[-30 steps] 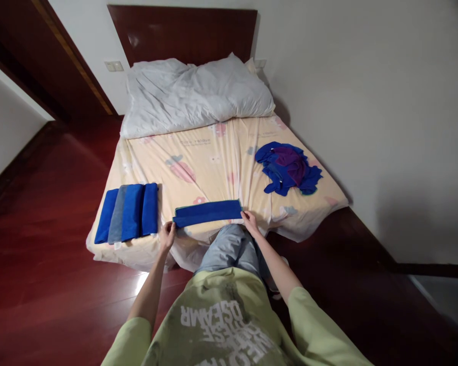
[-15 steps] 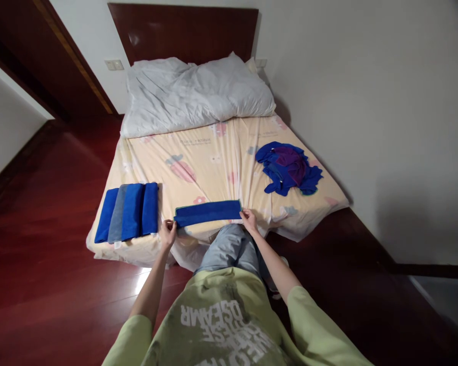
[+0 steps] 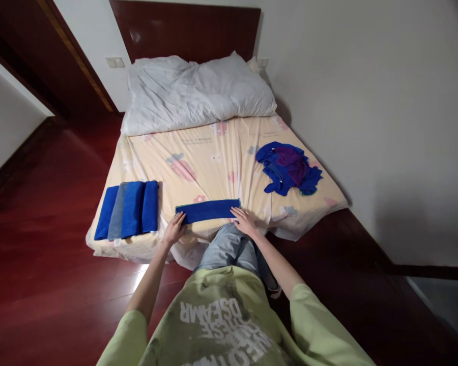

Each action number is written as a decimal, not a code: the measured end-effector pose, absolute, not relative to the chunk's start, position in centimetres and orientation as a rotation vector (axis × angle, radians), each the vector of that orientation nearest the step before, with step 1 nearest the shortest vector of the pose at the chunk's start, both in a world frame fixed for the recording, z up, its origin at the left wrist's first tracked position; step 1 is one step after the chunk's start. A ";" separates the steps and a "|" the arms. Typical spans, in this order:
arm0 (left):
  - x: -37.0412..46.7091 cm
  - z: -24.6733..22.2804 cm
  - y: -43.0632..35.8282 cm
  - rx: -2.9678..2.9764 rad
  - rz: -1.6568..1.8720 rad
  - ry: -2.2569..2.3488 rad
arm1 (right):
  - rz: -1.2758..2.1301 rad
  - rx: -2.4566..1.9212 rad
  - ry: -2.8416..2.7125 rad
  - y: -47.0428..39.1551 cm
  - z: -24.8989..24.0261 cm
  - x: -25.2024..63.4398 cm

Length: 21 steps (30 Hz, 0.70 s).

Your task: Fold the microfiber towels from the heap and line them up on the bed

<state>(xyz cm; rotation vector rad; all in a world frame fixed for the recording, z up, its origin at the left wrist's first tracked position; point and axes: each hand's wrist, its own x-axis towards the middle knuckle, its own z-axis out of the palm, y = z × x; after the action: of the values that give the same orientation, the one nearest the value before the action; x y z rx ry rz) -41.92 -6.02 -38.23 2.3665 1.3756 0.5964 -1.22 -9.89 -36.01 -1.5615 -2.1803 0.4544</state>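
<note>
A blue towel (image 3: 208, 210) with a green edge lies folded into a long strip at the near edge of the bed. My left hand (image 3: 174, 227) rests with its fingers stretched out on the strip's left end. On the right end, the fingers of my right hand (image 3: 242, 220) lie flat as well. Several folded blue and grey-blue towels (image 3: 133, 211) sit side by side to the left. A crumpled heap of blue cloths (image 3: 267, 155) with a purple cloth (image 3: 293, 165) on top is at the right.
The bed (image 3: 198, 152) has a pale yellow sheet with printed pictures. A white quilt or large pillow (image 3: 198, 94) lies by the dark wooden headboard (image 3: 191, 30). Walls stand behind and to the right; the dark red floor (image 3: 53, 244) shows at the left.
Both hands have gone from pinching the towel strip's end corners to lying on it with fingers stretched out. The right hand has moved slightly inward. The strip now lies flat.
</note>
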 end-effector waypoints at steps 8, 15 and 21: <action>-42.7 -39.9 -5.7 2.379 0.542 1.411 | 0.438 -1.579 -2.117 -10.1 -37.4 -0.7; -42.8 -39.7 -5.1 2.247 0.667 1.409 | 0.438 -1.633 -2.019 -9.1 -38.1 -0.7; -43.0 -38.7 -5.1 2.002 0.847 1.481 | 0.449 -1.614 -1.850 -8.2 -38.2 -0.6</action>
<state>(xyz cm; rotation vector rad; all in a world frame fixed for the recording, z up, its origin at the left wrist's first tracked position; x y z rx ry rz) -43.00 -5.10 -38.71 2.0018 1.4809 0.8466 -0.60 -8.24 -38.18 -1.6142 -1.8501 0.4490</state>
